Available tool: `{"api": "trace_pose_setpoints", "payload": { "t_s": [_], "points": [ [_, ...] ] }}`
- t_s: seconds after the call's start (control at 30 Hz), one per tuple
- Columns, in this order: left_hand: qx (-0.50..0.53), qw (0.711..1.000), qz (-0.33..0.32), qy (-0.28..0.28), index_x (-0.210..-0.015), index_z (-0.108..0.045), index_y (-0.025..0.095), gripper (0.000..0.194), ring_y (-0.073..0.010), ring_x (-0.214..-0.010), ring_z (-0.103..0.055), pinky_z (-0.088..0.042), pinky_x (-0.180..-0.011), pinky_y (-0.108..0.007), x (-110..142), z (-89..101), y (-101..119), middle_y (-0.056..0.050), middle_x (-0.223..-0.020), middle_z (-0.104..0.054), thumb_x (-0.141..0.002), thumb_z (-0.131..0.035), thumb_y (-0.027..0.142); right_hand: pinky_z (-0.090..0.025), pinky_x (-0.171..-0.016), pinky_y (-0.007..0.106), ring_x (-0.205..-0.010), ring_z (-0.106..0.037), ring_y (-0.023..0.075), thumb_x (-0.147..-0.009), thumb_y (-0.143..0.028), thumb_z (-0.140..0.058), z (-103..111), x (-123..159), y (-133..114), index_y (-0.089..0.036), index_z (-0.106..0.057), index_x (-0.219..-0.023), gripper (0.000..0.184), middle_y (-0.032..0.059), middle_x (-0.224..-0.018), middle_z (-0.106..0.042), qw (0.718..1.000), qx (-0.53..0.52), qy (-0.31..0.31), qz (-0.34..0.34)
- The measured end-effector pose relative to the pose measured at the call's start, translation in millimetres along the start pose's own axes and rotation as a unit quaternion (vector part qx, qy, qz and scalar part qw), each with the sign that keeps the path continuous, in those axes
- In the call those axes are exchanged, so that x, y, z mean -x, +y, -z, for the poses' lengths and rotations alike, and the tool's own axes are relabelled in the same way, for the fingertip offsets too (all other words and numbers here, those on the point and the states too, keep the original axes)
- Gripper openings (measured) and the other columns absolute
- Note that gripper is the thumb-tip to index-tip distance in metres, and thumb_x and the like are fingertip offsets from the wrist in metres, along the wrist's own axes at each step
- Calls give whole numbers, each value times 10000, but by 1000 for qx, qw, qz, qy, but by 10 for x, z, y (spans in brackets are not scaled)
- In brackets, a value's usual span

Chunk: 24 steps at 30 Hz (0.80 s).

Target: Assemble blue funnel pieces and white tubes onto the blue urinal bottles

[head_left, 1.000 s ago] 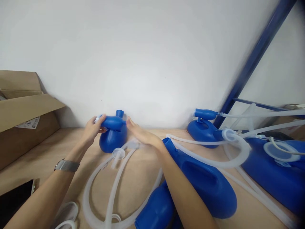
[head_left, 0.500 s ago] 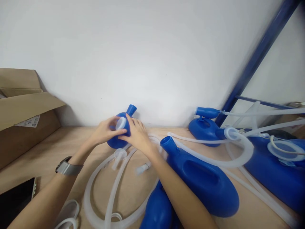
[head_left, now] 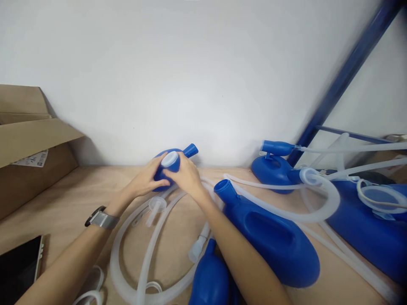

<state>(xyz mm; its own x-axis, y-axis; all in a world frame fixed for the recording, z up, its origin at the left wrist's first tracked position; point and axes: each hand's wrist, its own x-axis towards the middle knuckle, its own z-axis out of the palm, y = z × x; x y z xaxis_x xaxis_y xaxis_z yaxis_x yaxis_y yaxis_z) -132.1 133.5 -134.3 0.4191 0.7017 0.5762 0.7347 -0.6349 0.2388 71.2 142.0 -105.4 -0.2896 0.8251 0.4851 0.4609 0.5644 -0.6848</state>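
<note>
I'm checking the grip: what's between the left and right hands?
The head view shows a white-topped blue piece between the left hand and right hand, with a blue bottle behind.

Carton (head_left: 34, 182) far left, phone (head_left: 20, 264) before it, bottle (head_left: 159, 174) behind tube (head_left: 115, 254), second bottle (head_left: 280, 258) rightward, wall (head_left: 197, 76) behind all

Fairly bright, soft light is falling, seemingly from above, glowing palest around the middle of the wall (head_left: 173, 87). Soft shadows are gathering beside the box (head_left: 40, 182) and under the tube (head_left: 115, 258), while the cap (head_left: 170, 159) is gleaming pale. The label's (head_left: 33, 159) print is blurring past reading, the wide lens is stretching things toward the edges, and the upper right corner is darkening.
</note>
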Motion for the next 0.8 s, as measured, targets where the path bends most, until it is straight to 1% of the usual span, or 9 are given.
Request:
{"api": "trace_pose_setpoints", "payload": {
  "t_s": [0.07,0.1,0.23,0.4,0.47,0.53,0.6,0.67,0.8],
  "points": [
    [-27,1000,-9,6,-1586,-345,141,1070,-448,-1463,-442,-403,-1184,-617,28,-84,-50,-243,-1567,-487,-774,-746,711,-522,-1025,447,-1192,-678,300,-820,-444,-809,-13,-38,22,-202,-585,-1311,591,121,-1264,-728,997,-62,20,-33],
    [-43,999,-14,8,-1566,-377,142,1041,-454,-1472,-427,-393,-1188,-632,43,-121,-73,-240,-1543,-513,-759,-784,659,-519,-1038,445,-1207,-676,301,-822,-480,-803,-22,-53,34,-194,-584,-1323,617,132,-1276,-725,995,-86,32,-46],
    [-81,996,-37,15,-1525,-434,136,845,-440,-1484,-421,-363,-1211,-648,99,-204,-161,-227,-1505,-559,-815,-766,452,-484,-1103,459,-1304,-632,325,-843,-518,-775,-60,-71,65,-146,-558,-1404,707,185,-1370,-684,991,-93,70,-59],
    [-95,993,-69,9,-1437,-536,111,757,-434,-1415,-515,-389,-1207,-632,144,-169,-241,-248,-1448,-604,-814,-777,467,-449,-1149,481,-1372,-585,349,-843,-504,-783,-96,-22,51,-155,-551,-1451,739,190,-1459,-631,996,-46,74,-14],
    [-92,993,-77,5,-1376,-598,144,646,-414,-1410,-529,-374,-1221,-625,147,-157,-242,-227,-1440,-617,-847,-753,479,-447,-1151,476,-1376,-582,341,-839,-498,-787,-93,-24,26,-173,-569,-1426,705,181,-1464,-628,995,-62,82,-5],
    [-86,993,-76,1,-1312,-648,177,552,-394,-1429,-514,-352,-1240,-608,136,-155,-226,-202,-1452,-612,-866,-735,491,-463,-1133,454,-1342,-607,320,-846,-500,-775,-46,-44,-18,-167,-581,-1384,661,180,-1424,-654,986,-111,122,-16],
    [-79,995,-60,0,-1264,-673,196,523,-381,-1454,-486,-355,-1247,-578,114,-149,-203,-181,-1439,-619,-855,-738,516,-499,-1079,415,-1241,-665,282,-869,-515,-740,64,-66,-83,-168,-600,-1313,581,156,-1324,-706,967,-178,180,-27],
    [-77,997,-18,9,-1260,-663,187,566,-382,-1454,-482,-387,-1230,-553,98,-125,-184,-180,-1427,-616,-837,-735,558,-533,-1005,373,-1109,-708,245,-877,-534,-720,230,-70,-164,-190,-630,-1208,486,106,-1203,-747,951,-229,206,-15],
    [-80,988,127,39,-1283,-596,135,709,-396,-1252,-636,-518,-1083,-560,118,-12,-177,-220,-1336,-649,-822,-688,665,-546,-958,354,-1023,-712,224,-823,-536,-770,569,-20,-300,-227,-668,-1078,414,43,-1094,-763,962,-247,115,16]
  ]
}}
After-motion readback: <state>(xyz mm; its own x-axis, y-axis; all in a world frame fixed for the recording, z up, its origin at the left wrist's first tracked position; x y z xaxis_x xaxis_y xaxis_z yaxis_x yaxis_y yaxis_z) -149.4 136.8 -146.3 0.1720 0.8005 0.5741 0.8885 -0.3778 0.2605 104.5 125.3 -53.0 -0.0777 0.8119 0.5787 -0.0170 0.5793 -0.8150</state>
